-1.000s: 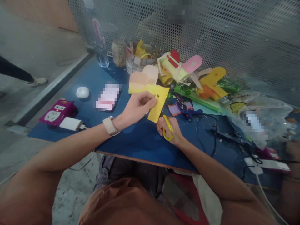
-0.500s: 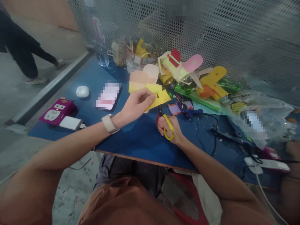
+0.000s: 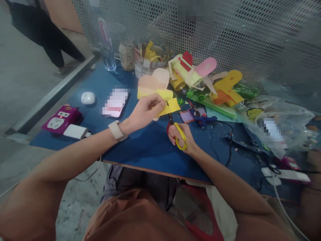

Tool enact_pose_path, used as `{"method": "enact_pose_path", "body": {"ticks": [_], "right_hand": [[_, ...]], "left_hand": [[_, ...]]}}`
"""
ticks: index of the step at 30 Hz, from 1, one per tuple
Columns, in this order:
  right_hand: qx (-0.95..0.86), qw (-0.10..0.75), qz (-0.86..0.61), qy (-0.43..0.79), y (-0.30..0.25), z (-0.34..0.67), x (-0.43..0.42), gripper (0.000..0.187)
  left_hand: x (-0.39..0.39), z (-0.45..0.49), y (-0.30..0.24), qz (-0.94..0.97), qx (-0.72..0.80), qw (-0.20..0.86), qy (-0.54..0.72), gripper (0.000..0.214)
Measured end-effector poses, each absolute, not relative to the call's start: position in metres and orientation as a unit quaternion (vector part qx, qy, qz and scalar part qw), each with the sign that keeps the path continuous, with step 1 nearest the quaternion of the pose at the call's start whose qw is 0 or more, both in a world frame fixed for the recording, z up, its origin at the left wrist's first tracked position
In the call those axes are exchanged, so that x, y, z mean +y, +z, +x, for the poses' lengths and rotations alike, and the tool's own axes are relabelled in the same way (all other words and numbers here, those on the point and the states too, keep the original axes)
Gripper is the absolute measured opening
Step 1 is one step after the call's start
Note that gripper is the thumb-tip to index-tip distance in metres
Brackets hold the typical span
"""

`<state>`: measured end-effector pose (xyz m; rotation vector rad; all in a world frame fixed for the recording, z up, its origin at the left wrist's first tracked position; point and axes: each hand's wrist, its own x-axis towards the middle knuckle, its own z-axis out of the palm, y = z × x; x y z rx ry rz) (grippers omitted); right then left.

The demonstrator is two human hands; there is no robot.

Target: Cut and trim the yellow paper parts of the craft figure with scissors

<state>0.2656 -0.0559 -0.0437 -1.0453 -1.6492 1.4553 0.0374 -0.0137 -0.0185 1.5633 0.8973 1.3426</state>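
Pinched between the thumb and fingers of my left hand [image 3: 147,108] is a piece of yellow paper [image 3: 172,105], held above the blue table. Just below and to its right, my right hand [image 3: 182,136] is closed round a pair of scissors [image 3: 182,140] with a yellow and a red handle. The dark blades point up at the lower edge of the paper; I cannot tell whether they touch it. Behind my left hand lie rounded peach paper shapes [image 3: 147,83] with a yellow part.
On the table's left are a purple power socket [image 3: 62,117], a white earphone case [image 3: 88,98] and a phone [image 3: 115,102]. A water bottle [image 3: 108,50] stands behind. Coloured paper crafts [image 3: 192,72], a glue gun [image 3: 247,147] and a plastic bag [image 3: 278,124] lie right. A person's legs [image 3: 47,33] show far left.
The yellow paper in my left hand has shifted slightly left and turned a little. My right hand and the scissors have barely moved. The person at far left has moved right.
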Motion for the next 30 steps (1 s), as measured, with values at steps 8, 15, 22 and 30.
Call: {"method": "enact_pose_path", "body": {"ticks": [8,15,22,30], "right_hand": [[-0.632,0.355,-0.394,0.565,-0.0397,0.2616,-0.0574,0.087],[-0.635,0.353,-0.397,0.561,-0.0378,0.2608,-0.0572,0.088],[-0.631,0.35,-0.4,0.565,-0.0421,0.2623,-0.0563,0.088],[-0.63,0.349,-0.402,0.564,-0.0415,0.2621,-0.0563,0.087]], "left_hand": [[-0.0157,0.0373,-0.0154,0.647,0.364,0.411,0.529,0.027],[-0.0159,0.037,-0.0144,0.656,0.352,0.408,0.528,0.027],[-0.0135,0.0354,-0.0148,0.646,0.359,0.41,0.535,0.025],[-0.0111,0.0339,-0.016,0.644,0.355,0.423,0.529,0.026]]}}
